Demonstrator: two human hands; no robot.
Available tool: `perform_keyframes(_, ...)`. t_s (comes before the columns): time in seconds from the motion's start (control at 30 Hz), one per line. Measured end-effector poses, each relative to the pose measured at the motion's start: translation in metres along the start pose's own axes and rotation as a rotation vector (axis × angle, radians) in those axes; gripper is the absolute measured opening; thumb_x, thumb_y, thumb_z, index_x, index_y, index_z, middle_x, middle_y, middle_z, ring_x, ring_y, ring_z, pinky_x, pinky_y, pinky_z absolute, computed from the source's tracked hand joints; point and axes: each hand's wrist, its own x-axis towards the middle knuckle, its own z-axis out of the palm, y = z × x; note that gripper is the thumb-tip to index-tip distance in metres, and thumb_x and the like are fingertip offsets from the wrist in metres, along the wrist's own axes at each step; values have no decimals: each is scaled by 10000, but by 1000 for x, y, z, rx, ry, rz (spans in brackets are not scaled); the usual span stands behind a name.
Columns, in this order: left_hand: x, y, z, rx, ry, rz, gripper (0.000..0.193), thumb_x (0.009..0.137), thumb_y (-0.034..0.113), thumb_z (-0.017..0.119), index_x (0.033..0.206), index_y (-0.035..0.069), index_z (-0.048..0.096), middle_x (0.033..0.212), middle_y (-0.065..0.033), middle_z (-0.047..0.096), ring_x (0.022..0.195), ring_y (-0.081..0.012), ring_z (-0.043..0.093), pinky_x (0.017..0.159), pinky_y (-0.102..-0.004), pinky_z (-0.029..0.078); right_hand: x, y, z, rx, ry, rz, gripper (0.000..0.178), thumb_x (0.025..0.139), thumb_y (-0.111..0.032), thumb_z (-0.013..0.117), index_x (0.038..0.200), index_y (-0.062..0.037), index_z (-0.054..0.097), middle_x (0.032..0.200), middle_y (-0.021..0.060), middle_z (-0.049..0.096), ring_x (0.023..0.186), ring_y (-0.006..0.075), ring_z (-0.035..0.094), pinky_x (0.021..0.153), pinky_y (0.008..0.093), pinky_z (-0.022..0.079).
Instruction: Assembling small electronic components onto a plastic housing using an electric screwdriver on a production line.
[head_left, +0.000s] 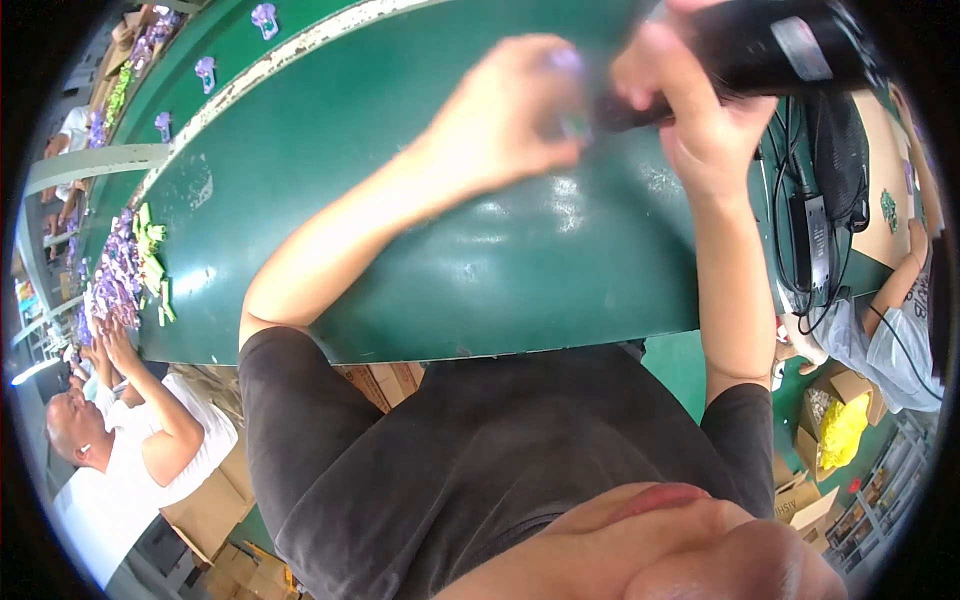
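Observation:
Over the green table, my left hand (500, 115) curls its fingers and thumb round a small purple part (567, 62), mostly hidden and smeared by motion. Just to its right, my right hand (705, 120) is closed on a thick black cylindrical tool (770, 52) with a silver label on its side. The tool's narrow end points left toward the purple part; blur hides whether they touch.
Purple parts (115, 265) and green pieces (150, 255) lie piled at the left, beside a co-worker (150, 430). A belt with spaced purple parts (205, 74) runs behind a pale rail (270, 62). Black cables and an adapter (812, 245) are at the right.

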Motion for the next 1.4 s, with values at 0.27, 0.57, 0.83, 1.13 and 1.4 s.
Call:
perform_keyframes(0.27,73,-62,-45,-16,-167,-116,353,785,155,791,1085,35,648,1099,-169,657,998,-293,664,899,-395,537,-3,-23,21,-624,48,170,339,882,4,790,1131,-14,560,797,-19,606,663,60,565,631,216,466)
perform_keyframes(0.57,119,-89,6,251,-9,53,576,858,131,697,1407,56,538,1445,-261,498,1338,-466,469,1156,-499,395,-4,-30,5,-565,38,382,369,929,52,682,1246,-6,501,725,6,585,526,89,542,483,245,445)
perform_keyframes(0.83,187,-84,31,4,-219,194,324,763,275,786,1025,92,734,904,-148,741,866,-344,709,807,-413,559,-16,-1,-16,-617,-213,-61,513,883,76,707,1353,12,509,919,67,681,724,116,639,681,251,511)
perform_keyframes(1.13,156,-133,0,196,379,-190,475,1014,361,587,1318,1,520,1012,-230,729,990,-313,721,867,-437,550,-15,-4,-14,-589,-148,161,524,892,84,685,1360,46,453,800,49,652,594,104,579,569,246,460)
perform_keyframes(1.4,67,-287,-85,775,186,-771,416,1003,323,541,1271,26,653,1246,-266,654,1206,-432,574,1072,-518,432,-14,-4,0,-572,-140,160,477,915,63,671,1352,14,486,774,31,636,577,104,563,545,251,440)
